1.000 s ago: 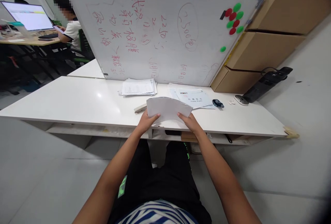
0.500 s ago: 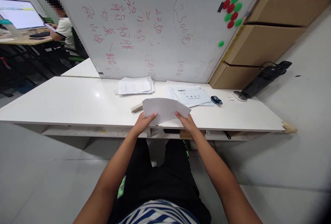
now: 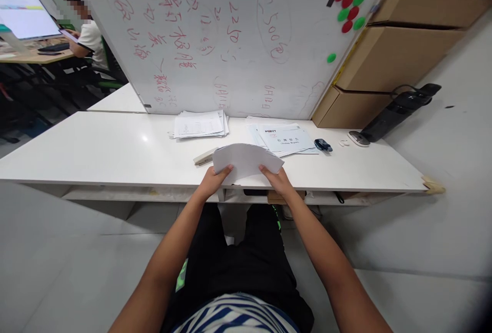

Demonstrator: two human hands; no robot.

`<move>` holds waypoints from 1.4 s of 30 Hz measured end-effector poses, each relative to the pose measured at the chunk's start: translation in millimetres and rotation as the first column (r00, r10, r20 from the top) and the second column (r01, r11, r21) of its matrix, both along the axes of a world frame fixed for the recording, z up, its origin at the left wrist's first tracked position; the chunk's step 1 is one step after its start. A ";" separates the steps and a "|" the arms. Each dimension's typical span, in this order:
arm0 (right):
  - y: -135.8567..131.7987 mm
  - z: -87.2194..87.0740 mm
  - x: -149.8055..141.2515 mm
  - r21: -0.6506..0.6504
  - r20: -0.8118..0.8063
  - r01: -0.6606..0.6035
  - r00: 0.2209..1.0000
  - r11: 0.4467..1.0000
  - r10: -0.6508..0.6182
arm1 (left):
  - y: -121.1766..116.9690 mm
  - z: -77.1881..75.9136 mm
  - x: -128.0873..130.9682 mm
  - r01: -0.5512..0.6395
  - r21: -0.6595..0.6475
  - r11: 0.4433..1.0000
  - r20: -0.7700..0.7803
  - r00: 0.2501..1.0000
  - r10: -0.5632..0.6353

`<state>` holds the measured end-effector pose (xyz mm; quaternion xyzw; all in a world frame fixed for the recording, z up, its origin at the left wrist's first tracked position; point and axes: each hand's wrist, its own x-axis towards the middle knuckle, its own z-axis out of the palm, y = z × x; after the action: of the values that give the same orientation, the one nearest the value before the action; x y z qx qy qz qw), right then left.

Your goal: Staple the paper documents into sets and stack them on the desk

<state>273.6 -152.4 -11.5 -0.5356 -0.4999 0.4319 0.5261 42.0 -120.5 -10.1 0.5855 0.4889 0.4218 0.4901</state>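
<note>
A bowed stack of white paper sheets [image 3: 246, 160] is held over the front edge of the white table [image 3: 96, 153]. My left hand [image 3: 212, 183] grips its left end with the thumb on top. My right hand [image 3: 277, 182] grips its right end the same way. A cream stapler [image 3: 204, 157] lies on the table just left of the sheets. Behind them lie a pile of printed papers [image 3: 199, 125] and a pile of blue-white documents [image 3: 284, 139].
A whiteboard [image 3: 238, 36] with red writing and magnets leans at the table's back. Cardboard boxes [image 3: 400, 51] stand at the right, with a black power strip [image 3: 400, 110], a mouse [image 3: 358, 139] and a small black device [image 3: 323, 144]. Another person [image 3: 86, 36] sits at a far desk.
The view has tilted slightly, so the whiteboard's top has left the frame. Both hands keep the same grip on the sheets, almost unmoved.
</note>
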 end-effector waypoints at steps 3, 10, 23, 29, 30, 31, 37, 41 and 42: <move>1.5 -3.2 1.5 -0.026 0.044 0.028 0.999 0.999 -0.027 | 0.6 5.0 1.3 0.018 0.002 1.000 0.006 1.000 -0.018; 9.7 -19.0 -0.1 -0.070 -0.012 0.412 0.910 0.909 -0.414 | 13.5 19.9 -16.7 -0.163 0.362 0.918 -0.113 0.970 0.216; 11.2 -5.1 11.1 -0.212 -0.198 0.190 0.952 0.959 -0.233 | 58.1 15.2 -65.6 0.334 0.319 0.887 -0.803 0.593 0.065; -14.6 14.7 14.2 -0.303 -0.206 0.066 0.969 0.951 -0.133 | 42.8 31.2 -73.0 0.388 0.248 0.888 -0.608 0.776 -0.170; -18.8 15.5 12.3 -0.315 -0.210 0.046 0.971 0.948 -0.117 | 40.0 33.1 -73.2 0.372 0.220 0.902 -0.570 0.799 -0.191; -22.8 15.6 9.8 -0.329 -0.214 0.030 0.971 0.944 -0.106 | 37.8 35.3 -73.2 0.362 0.183 0.914 -0.536 0.816 -0.216; -43.1 10.3 -13.2 -0.388 -0.240 0.018 0.963 0.921 -0.120 | 47.3 55.8 -61.8 0.244 0.159 0.957 -0.401 0.901 -0.163; -47.0 4.1 -33.5 -0.371 -0.284 -0.021 0.954 0.928 -0.092 | 72.9 55.1 -39.1 0.238 0.326 0.915 -0.529 0.848 -0.031; -46.8 2.8 -38.3 -0.369 -0.295 -0.034 0.952 0.929 -0.082 | 79.4 51.0 -33.6 0.260 0.338 0.904 -0.563 0.826 -0.026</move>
<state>235.2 -199.1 -8.7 -0.5581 -0.3156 0.5892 0.4918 8.5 -41.1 40.8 0.8045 0.4647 0.2893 0.2305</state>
